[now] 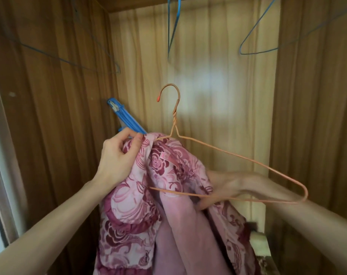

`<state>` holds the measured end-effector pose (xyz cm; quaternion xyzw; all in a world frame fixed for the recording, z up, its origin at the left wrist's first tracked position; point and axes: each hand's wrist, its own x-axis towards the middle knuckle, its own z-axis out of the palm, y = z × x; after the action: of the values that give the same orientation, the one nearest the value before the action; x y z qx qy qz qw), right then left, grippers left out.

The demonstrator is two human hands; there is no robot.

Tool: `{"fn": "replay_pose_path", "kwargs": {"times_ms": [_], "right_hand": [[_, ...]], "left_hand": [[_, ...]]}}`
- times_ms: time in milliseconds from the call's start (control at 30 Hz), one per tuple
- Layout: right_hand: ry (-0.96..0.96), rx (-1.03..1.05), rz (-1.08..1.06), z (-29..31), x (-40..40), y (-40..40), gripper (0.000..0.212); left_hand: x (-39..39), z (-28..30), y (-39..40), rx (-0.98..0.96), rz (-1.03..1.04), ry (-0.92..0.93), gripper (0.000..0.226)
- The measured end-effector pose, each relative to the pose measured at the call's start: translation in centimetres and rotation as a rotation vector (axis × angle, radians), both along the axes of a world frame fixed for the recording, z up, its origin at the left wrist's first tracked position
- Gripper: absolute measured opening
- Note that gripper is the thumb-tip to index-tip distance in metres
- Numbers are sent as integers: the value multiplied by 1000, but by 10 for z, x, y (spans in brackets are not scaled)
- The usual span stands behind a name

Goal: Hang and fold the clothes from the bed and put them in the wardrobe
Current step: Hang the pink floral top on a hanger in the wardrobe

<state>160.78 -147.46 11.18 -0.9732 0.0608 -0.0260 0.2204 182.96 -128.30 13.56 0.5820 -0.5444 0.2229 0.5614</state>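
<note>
The open wooden wardrobe [307,96] fills the view. Inside hang three blue wire hangers [255,46]. One pink floral garment [140,205] hangs half on one orange hanger [238,157]. The left hand [117,155] pinches its collar; the right hand [226,187] reaches under the cloth, fingers hidden.

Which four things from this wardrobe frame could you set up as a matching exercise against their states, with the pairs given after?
Column 1:
1. orange wire hanger
2. pink floral garment
3. blue wire hangers
4. blue plastic clip

Column 2:
A. hanging bare near the top of the wardrobe
B. pinched at its upper edge by the left hand
C. partly threaded into cloth, hook free in the air
D. sticking up behind the left hand's fingers

Pairs: 1-C, 2-B, 3-A, 4-D. The right hand reaches in under the garment, by the hanger's lower bar.
</note>
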Motion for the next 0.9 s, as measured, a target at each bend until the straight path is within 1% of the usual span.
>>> {"fn": "replay_pose_path", "kwargs": {"times_ms": [33,67,133,233,300,367,400,467,500,567,600,633,700,733,800,900], "right_hand": [[-10,-24,3,-8,5,-4,26],[-55,-52,-42,-17,10,-17,18],[-136,-72,-179,-17,7,-40,22],[-261,-44,-290,-4,-13,-69,10],[-325,-14,-389,10,-28,-82,22],[-335,-96,-455,26,-41,-86,32],[-327,-161,-479,33,-46,-89,33],[-292,-339,-463,46,-54,-86,29],[-268,-459,-449,50,-56,-83,31],[-203,-700,-468,54,-58,-81,41],[-182,-768,-476,54,-59,-82,48],[-159,-781,-492,53,-61,-85,57],[-99,-694,-533,57,-70,-86,71],[-75,-651,-539,60,-73,-85,75],[-35,-624,-538,65,-75,-81,75],[-4,-653,-528,73,-69,-71,68]], "left_hand": [[-1,1,1,14,7,-2,41],[-3,2,2,29,12,-9,43],[-2,4,6,66,14,-37,49],[0,3,12,203,83,-127,53],[2,-1,11,286,210,-259,56],[5,-4,8,324,336,-368,65],[7,-5,5,330,376,-403,69],[9,-4,1,328,444,-507,70],[9,-3,-2,316,479,-569,69],[8,0,-6,277,543,-649,67],[6,2,-8,261,566,-661,65],[3,4,-10,250,582,-664,64],[-2,7,-13,233,604,-666,61],[-4,9,-14,232,620,-662,61],[-8,11,-14,236,653,-638,60],[-13,12,-15,235,682,-620,54]]}}
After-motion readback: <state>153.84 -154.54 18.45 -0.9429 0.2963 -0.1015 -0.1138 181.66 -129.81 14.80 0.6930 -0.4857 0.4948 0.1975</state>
